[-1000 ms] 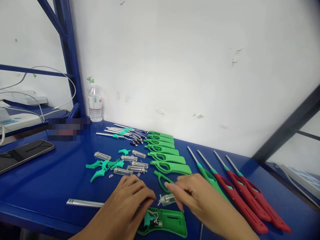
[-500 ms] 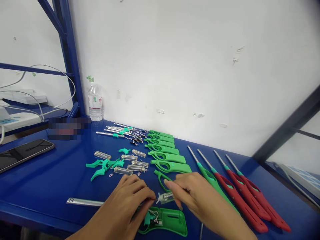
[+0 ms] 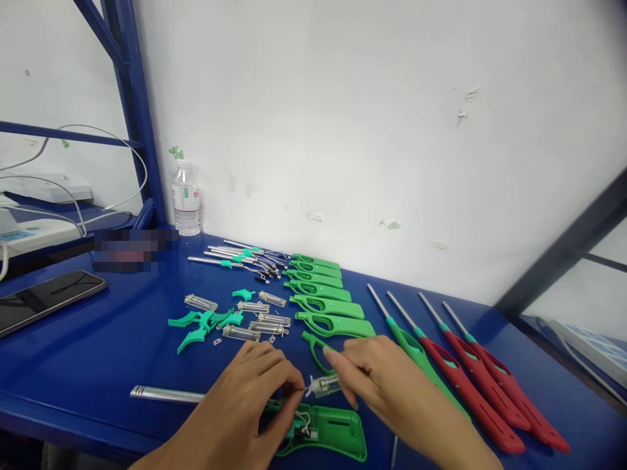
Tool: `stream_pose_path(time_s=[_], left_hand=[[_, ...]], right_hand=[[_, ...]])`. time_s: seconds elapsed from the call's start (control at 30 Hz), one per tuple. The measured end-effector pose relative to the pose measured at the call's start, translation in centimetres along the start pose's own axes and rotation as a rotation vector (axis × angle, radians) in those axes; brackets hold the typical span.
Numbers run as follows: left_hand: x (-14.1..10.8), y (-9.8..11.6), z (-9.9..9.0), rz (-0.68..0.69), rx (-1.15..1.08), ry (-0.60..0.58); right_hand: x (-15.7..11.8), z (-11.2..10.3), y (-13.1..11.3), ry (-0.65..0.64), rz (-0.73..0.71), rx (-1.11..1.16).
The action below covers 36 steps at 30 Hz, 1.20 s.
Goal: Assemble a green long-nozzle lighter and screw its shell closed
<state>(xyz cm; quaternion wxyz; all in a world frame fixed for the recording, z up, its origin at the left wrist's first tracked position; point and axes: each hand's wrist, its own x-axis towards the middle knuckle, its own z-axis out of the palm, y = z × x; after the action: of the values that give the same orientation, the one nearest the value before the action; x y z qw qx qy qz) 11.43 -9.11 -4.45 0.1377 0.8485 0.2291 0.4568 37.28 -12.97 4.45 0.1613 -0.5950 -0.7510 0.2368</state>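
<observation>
left hand (image 3: 259,391) fingertips together, right hand (image 3: 379,375) pinching clear tank (image 3: 324,386), tube (image 3: 166,395) near table edge (image 3: 59,418), phone (image 3: 51,300) well apart

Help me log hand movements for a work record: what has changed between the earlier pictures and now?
The right hand has shifted the clear fuel reservoir slightly leftward, bringing its white-fitted end closer to the left hand. Nothing has visibly been taken up or let go. The open green lighter casing and the three red-handled lighters stayed put.
</observation>
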Motion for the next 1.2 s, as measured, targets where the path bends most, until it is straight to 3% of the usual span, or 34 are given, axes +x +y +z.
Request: stream_pose_path(time_s=[0.33, 0.83, 1.2], left_hand=[[-0.2, -0.1, 0.1, 0.009, 0.006, -0.005], [-0.6, -0.3, 0.4, 0.038, 0.046, 0.019], [1.2, 0.9, -1.8, 0.109, 0.127, -0.014]], right_hand=[[0.3, 0.2, -0.3, -0.011, -0.026, -0.002], [0.6, 0.3, -1.1, -0.043, 0.049, -0.075], [0.7, 0.3, -1.9, -0.071, 0.069, -0.109]])
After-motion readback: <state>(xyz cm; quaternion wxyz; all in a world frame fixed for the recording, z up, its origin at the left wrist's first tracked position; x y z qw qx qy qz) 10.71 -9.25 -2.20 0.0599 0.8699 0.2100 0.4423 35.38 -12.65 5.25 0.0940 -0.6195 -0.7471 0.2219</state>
